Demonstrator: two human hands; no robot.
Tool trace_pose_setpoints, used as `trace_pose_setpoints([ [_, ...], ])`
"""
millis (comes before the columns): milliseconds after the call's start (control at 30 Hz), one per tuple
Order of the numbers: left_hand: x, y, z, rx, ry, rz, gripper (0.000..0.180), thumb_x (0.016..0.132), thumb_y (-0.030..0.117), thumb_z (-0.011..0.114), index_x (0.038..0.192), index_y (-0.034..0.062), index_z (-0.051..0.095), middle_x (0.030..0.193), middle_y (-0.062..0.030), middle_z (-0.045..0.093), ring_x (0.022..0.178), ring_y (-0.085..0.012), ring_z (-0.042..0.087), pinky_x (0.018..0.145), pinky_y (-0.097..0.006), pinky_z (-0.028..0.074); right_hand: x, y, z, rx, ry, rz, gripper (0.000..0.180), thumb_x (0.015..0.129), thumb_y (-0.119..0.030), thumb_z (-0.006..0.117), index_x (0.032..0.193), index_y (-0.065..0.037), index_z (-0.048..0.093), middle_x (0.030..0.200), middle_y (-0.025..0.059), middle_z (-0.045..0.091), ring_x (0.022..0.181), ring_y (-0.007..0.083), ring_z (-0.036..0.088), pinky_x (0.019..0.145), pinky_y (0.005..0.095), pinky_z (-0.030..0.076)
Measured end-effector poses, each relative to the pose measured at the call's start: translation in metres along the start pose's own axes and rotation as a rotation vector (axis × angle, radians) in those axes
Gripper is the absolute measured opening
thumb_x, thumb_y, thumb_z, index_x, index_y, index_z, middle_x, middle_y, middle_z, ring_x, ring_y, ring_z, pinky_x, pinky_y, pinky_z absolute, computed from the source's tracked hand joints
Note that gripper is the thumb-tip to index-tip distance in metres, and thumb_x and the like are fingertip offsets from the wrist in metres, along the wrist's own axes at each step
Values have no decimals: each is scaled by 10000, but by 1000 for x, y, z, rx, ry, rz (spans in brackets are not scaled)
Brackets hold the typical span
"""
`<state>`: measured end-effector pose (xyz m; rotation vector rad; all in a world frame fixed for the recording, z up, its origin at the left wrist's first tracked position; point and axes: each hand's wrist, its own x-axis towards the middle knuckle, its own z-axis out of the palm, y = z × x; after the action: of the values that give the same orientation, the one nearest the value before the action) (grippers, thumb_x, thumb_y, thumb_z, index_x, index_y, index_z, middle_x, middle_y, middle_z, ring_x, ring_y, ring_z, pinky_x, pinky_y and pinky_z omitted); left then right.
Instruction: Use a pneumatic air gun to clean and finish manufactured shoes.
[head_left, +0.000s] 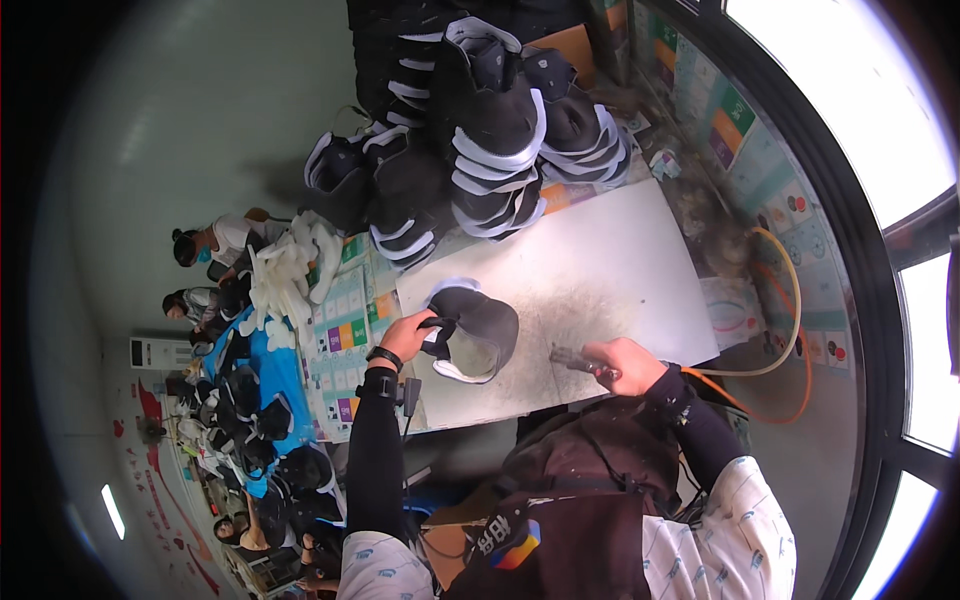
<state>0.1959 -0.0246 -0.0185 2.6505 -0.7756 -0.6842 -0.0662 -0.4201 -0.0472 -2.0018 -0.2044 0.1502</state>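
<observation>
In tight was the left hand (403,337), fingers clamped on the black shoe upper (492,322) mid-frame over the white board (650,285), while the right hand (630,368), fingers wrapped round a metallic tool (572,358), sat right of centre, and good work surely called for an uncreased edge and steady tip!

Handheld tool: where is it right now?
Head view, just right of centre: the handheld tool is in the right grip, over the white board near its closer edge, right of the black shoe upper.
</observation>
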Motion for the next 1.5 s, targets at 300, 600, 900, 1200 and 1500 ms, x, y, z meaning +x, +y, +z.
trace_pose_setpoints([
  [300, -9, 7, 2, -43, 14, -15, 202, 962, 166, 671, 1159, 123, 675, 1031, -189, 710, 974, -438, 645, 821, -454, 514, -2, 12, 11, -89, -61, -6, 264, 780, -130, 626, 1033, -58, 656, 800, 230, 670, 801, 459, 661, 718, 536, 522],
  [600, -4, 24, 19, 348, 178, 267, 284, 854, 97, 617, 1095, 203, 723, 922, -56, 670, 974, -323, 606, 858, -447, 463, 4, -2, 7, -62, -60, 52, 295, 740, -115, 611, 1027, -63, 650, 790, 225, 663, 797, 460, 652, 715, 549, 508],
  [900, 6, 32, 36, 450, 135, 264, 288, 866, 85, 634, 1089, 241, 731, 942, -19, 653, 1003, -275, 608, 888, -428, 446, 18, -17, 15, -45, -175, -91, 241, 766, -135, 604, 996, -67, 623, 771, 237, 647, 786, 472, 643, 710, 569, 502],
  [1200, 6, 28, 44, 437, 139, 244, 311, 865, 67, 619, 1092, 251, 726, 938, -10, 651, 1001, -263, 607, 887, -424, 437, 17, 0, 15, -56, -167, -56, 290, 754, -121, 625, 1038, -75, 665, 756, 245, 645, 757, 479, 634, 693, 558, 503],
  [1500, 7, 25, 47, 410, 159, 237, 281, 871, 86, 639, 1084, 246, 730, 930, -19, 654, 985, -270, 609, 880, -427, 443, 13, 8, 17, -92, -100, 24, 224, 803, -116, 614, 1017, -60, 651, 780, 252, 650, 795, 484, 638, 716, 559, 505],
])
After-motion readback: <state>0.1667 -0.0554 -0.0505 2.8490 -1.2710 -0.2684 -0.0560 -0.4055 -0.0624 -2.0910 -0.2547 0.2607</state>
